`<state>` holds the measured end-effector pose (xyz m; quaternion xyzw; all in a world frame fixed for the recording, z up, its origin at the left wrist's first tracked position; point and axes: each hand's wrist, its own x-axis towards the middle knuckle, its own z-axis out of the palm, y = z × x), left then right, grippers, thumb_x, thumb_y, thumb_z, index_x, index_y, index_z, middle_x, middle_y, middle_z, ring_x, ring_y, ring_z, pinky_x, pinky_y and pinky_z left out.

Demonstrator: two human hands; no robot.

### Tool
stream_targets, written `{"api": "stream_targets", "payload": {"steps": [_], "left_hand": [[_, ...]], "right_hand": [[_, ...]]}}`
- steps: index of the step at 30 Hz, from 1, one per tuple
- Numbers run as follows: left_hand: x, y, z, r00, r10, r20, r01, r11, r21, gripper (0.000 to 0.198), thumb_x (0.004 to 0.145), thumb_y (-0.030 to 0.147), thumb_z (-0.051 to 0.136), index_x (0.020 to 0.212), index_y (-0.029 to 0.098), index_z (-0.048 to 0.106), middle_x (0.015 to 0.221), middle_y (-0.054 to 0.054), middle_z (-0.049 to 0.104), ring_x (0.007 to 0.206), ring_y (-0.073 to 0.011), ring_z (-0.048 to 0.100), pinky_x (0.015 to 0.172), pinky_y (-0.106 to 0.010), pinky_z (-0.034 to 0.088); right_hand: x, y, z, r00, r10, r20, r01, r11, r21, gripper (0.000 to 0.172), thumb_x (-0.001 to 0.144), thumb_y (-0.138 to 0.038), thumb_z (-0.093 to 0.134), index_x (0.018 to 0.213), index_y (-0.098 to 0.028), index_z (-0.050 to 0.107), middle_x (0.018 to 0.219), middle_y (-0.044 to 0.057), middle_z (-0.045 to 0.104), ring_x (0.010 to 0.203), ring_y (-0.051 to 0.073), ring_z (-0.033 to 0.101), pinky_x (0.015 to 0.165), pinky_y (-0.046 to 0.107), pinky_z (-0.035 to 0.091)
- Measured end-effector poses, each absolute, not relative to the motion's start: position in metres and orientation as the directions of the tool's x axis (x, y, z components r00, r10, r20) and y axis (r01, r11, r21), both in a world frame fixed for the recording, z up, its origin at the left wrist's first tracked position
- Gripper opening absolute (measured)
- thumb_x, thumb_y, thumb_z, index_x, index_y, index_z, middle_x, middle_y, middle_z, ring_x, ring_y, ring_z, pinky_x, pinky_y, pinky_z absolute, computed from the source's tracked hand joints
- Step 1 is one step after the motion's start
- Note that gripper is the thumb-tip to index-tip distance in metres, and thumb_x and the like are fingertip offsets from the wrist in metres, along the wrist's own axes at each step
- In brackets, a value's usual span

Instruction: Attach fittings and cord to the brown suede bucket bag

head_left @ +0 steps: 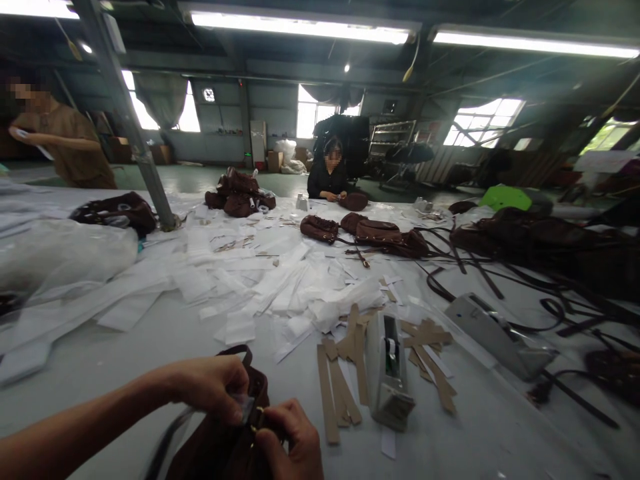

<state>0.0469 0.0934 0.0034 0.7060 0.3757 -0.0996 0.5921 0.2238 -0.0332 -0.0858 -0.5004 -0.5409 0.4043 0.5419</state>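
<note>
A dark brown bag with gold-coloured metal fittings stands at the table's near edge, its lower part cut off by the frame. My left hand is closed at the bag's upper edge, pinching a small piece of translucent film. Close by, my right hand pinches the bag's edge at a gold-coloured metal fitting between thumb and forefinger. Behind my left fingers rises a brown strap loop. The bag's inside is too dark to make out.
Right of my hands stands a grey tape dispenser among brown card strips; another dispenser lies beyond. White paper sheets, brown bags and straps cover much of the table. A metal post rises at left. A person sits opposite; another person stands left.
</note>
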Motion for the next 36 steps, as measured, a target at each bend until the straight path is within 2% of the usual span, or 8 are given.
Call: {"api": "stream_targets", "payload": {"steps": [5, 8, 12, 15, 18, 22, 30, 36], "left_hand": [[0.035, 0.090, -0.001, 0.756, 0.289, -0.587, 0.551, 0.202, 0.809, 0.024, 0.060, 0.030, 0.080, 0.075, 0.016, 0.070, 0.060, 0.003, 0.061, 0.050, -0.0093, 0.042, 0.044, -0.020, 0.027], [0.029, 0.088, -0.006, 0.804, 0.228, -0.549, 0.472, 0.316, 0.823, 0.026, 0.066, 0.036, 0.077, 0.080, 0.015, 0.072, 0.066, -0.002, 0.068, 0.051, -0.0101, 0.044, 0.044, -0.020, 0.027], [0.024, 0.085, -0.018, 0.827, 0.195, -0.528, 0.439, 0.363, 0.822, 0.028, 0.075, 0.041, 0.070, 0.078, 0.013, 0.071, 0.062, -0.004, 0.068, 0.047, -0.0100, 0.045, 0.041, -0.020, 0.026], [0.023, 0.084, -0.029, 0.817, 0.255, -0.517, 0.399, 0.395, 0.827, 0.027, 0.072, 0.042, 0.073, 0.076, 0.015, 0.068, 0.055, -0.001, 0.065, 0.043, -0.0105, 0.048, 0.041, -0.019, 0.030], [0.027, 0.081, -0.036, 0.773, 0.363, -0.520, 0.367, 0.413, 0.834, 0.027, 0.067, 0.039, 0.078, 0.073, 0.016, 0.065, 0.051, 0.001, 0.062, 0.039, -0.0096, 0.047, 0.039, -0.018, 0.029], [0.036, 0.075, -0.032, 0.739, 0.433, -0.516, 0.344, 0.417, 0.842, 0.027, 0.065, 0.036, 0.081, 0.071, 0.015, 0.065, 0.051, 0.002, 0.061, 0.043, -0.0103, 0.051, 0.043, -0.019, 0.034], [0.042, 0.068, -0.022, 0.757, 0.441, -0.482, 0.301, 0.420, 0.856, 0.028, 0.076, 0.043, 0.069, 0.071, 0.016, 0.060, 0.052, 0.003, 0.059, 0.043, -0.0090, 0.048, 0.045, -0.019, 0.035], [0.063, 0.079, -0.021, 0.727, 0.439, -0.529, 0.424, 0.319, 0.847, 0.026, 0.069, 0.040, 0.071, 0.071, 0.017, 0.060, 0.053, 0.004, 0.058, 0.044, -0.0104, 0.048, 0.045, -0.021, 0.034]], "right_hand": [[0.223, -0.036, -0.077, 0.037, 0.963, 0.266, 0.143, 0.259, -0.955, 0.018, 0.076, -0.013, 0.061, 0.089, -0.022, 0.069, 0.079, 0.001, 0.057, 0.072, 0.016, 0.058, 0.063, 0.024, 0.044], [0.223, -0.034, -0.082, 0.018, 0.954, 0.299, 0.149, 0.293, -0.944, 0.020, 0.076, -0.013, 0.061, 0.091, -0.023, 0.069, 0.079, 0.001, 0.057, 0.070, 0.015, 0.057, 0.062, 0.023, 0.044], [0.222, -0.034, -0.090, 0.055, 0.952, 0.300, 0.149, 0.289, -0.946, 0.018, 0.079, -0.016, 0.058, 0.090, -0.024, 0.069, 0.077, 0.000, 0.055, 0.068, 0.015, 0.055, 0.062, 0.024, 0.043], [0.221, -0.035, -0.090, 0.054, 0.956, 0.289, 0.154, 0.278, -0.948, 0.018, 0.079, -0.018, 0.059, 0.091, -0.025, 0.070, 0.077, -0.001, 0.055, 0.067, 0.014, 0.053, 0.062, 0.024, 0.042], [0.220, -0.035, -0.087, 0.046, 0.957, 0.285, 0.154, 0.275, -0.949, 0.017, 0.078, -0.018, 0.060, 0.090, -0.025, 0.070, 0.077, 0.000, 0.055, 0.068, 0.015, 0.053, 0.062, 0.024, 0.042], [0.220, -0.035, -0.084, 0.032, 0.960, 0.277, 0.146, 0.270, -0.952, 0.019, 0.078, -0.016, 0.060, 0.090, -0.025, 0.070, 0.078, 0.000, 0.056, 0.071, 0.015, 0.055, 0.064, 0.025, 0.042], [0.233, -0.031, -0.083, -0.041, 0.970, 0.241, 0.188, 0.245, -0.951, 0.020, 0.081, -0.017, 0.059, 0.095, -0.025, 0.070, 0.080, 0.000, 0.056, 0.073, 0.015, 0.055, 0.065, 0.025, 0.043], [0.250, -0.021, -0.071, -0.104, 0.981, 0.166, 0.188, 0.183, -0.965, 0.015, 0.082, -0.020, 0.059, 0.090, -0.022, 0.072, 0.079, 0.002, 0.057, 0.075, 0.016, 0.057, 0.067, 0.026, 0.043]]}}
